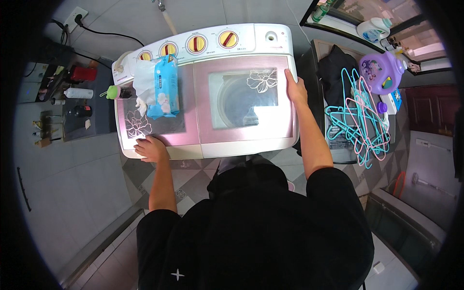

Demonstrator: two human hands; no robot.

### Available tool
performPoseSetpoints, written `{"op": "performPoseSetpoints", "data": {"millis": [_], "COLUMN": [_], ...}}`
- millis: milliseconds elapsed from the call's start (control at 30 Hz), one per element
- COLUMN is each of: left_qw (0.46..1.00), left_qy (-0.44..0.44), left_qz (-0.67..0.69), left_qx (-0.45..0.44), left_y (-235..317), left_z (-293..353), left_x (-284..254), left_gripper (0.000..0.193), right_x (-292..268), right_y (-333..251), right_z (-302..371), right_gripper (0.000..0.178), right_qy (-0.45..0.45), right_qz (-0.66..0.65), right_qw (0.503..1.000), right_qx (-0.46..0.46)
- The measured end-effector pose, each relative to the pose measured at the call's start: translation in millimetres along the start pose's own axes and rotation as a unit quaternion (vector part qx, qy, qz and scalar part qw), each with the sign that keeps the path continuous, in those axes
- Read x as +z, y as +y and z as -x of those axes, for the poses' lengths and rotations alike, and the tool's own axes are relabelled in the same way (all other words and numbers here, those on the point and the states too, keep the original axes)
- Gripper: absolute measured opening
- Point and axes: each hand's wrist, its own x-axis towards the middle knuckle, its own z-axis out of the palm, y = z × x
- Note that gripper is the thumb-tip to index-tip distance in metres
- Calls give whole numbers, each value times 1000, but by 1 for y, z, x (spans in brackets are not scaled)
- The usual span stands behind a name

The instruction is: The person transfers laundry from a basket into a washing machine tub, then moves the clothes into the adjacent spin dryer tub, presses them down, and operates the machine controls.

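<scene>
A white and pink twin-tub washing machine (245,151) stands before me, with yellow and red dials along its back panel. My left hand (152,148) holds the front rim near the left corner, fingers bent over the edge. At the right side, my right hand (296,90) grips the machine's edge, thumb on top, its other fingers partly hidden down the side. On the left lid lies a blue pack of tissues (166,89) beside a crumpled white sheet (146,77). A small bottle with a green cap (114,92) lies by the left edge. Both lids are down.
To the right, blue and pink hangers (357,121) lie heaped beside a purple detergent jug (382,72) and a black cloth (337,72). A shelf with bottles (79,93) is at the left. Behind runs a black power cord (111,34); a tiled floor (186,180) lies below.
</scene>
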Motion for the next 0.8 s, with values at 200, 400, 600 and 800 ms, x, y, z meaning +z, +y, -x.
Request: {"op": "performPoseSetpoints", "data": {"millis": [200, 400, 600, 800], "left_qw": [1000, 1000, 1000, 1000], "left_qy": [21, 0, -13, -6], "left_qz": [-3, 19, 22, 26], "left_qx": [0, -3, -8, -9], "left_y": [-8, -1, 1, -1], "left_z": [-6, 0, 0, 0], "left_x": [12, -3, -6, -4], "left_gripper": [56, 57, 58, 58], "right_x": [2, 2, 5, 7], "right_y": [1, -1, 3, 6], "right_z": [-2, -2, -8, -9], "right_gripper": [104, 105, 106, 106], "right_qy": [-3, -5, -11, -9], "right_qz": [-4, 2, -3, -8], "right_qw": [1000, 1000, 1000, 1000], "right_qx": [-4, -8, -23, -25]}}
